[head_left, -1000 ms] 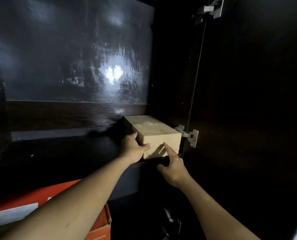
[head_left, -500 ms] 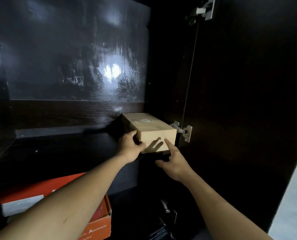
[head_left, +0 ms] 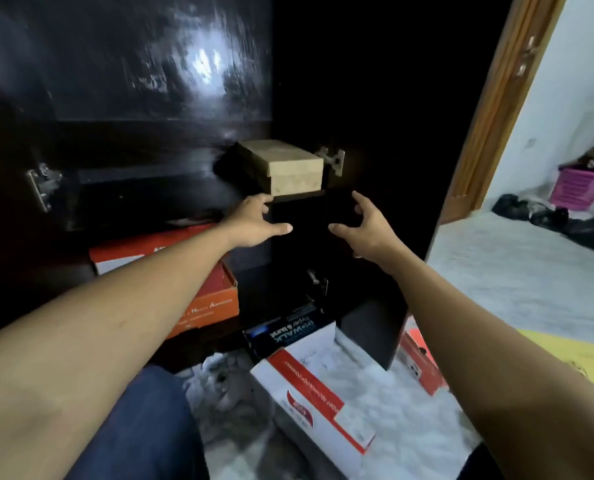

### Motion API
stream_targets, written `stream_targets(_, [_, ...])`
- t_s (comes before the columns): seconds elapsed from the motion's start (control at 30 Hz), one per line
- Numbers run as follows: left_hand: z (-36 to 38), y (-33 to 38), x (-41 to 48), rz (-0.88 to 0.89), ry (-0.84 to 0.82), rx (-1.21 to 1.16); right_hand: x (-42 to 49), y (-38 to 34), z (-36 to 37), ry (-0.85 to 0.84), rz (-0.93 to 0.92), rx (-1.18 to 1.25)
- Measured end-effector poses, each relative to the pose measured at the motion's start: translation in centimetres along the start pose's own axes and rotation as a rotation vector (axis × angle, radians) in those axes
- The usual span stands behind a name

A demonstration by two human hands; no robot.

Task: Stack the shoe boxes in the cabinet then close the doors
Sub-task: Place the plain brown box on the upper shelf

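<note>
Now both hands' fingers (head_left: 267,201) spread, empty.

cabinet (head_left: 375,98): glossy black
top box (head_left: 295,173): plain tan
shelf box (head_left: 216,299): orange
floor box (head_left: 320,393): white, red stripe
basket (head_left: 578,187): pink

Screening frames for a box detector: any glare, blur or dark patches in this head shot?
Head view: glare blotch on the glossy cabinet back panel, smeared by motion blur; cabinet interior nearly black around the tan box; daylit floor much brighter; wide-angle bowing stretches both forearms.
</note>
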State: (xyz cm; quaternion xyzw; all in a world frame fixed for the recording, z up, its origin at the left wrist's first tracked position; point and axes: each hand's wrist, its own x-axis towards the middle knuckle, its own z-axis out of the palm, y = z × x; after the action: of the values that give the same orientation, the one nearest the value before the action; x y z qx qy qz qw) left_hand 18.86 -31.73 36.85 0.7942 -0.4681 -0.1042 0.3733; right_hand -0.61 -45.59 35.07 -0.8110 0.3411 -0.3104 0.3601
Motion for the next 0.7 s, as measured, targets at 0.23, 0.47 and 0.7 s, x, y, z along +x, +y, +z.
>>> stream_targets(0.23, [4.0, -2.7, -7.3, -0.075, -0.142, 0.049, -8.6, 6.4, 0.5, -0.038, 0.148, -0.043])
stream_targets(0.47, [11.3, -11.8, -9.0, -0.279, -0.273, -0.015, -14.3, 13.7, 6.5, -0.17, 0.253, -0.126])
stream_targets(0.7, [18.0, -19.6, -10.8, -0.431, -0.392, -0.03, -23.4, 21.4, 12.2, -0.295, 0.457, -0.174])
